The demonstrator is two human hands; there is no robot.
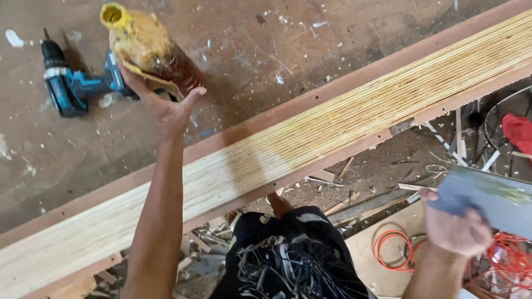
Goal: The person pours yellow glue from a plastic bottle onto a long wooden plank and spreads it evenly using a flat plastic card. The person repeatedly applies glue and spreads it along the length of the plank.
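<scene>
Upper left, the left hand (166, 105) wraps a tilted glue bottle (149, 50) above the board (310, 138). Lower right, the right hand (457, 230) pinches a flat spreader (487, 199). The open spout could drip glue onto the nearby drill (72, 88).

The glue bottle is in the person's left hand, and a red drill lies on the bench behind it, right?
Not quite. The head view shows the drill is blue and black, not red. The rest holds: the left hand grips the yellow-stained glue bottle, with the drill lying on the bench behind it.
</scene>
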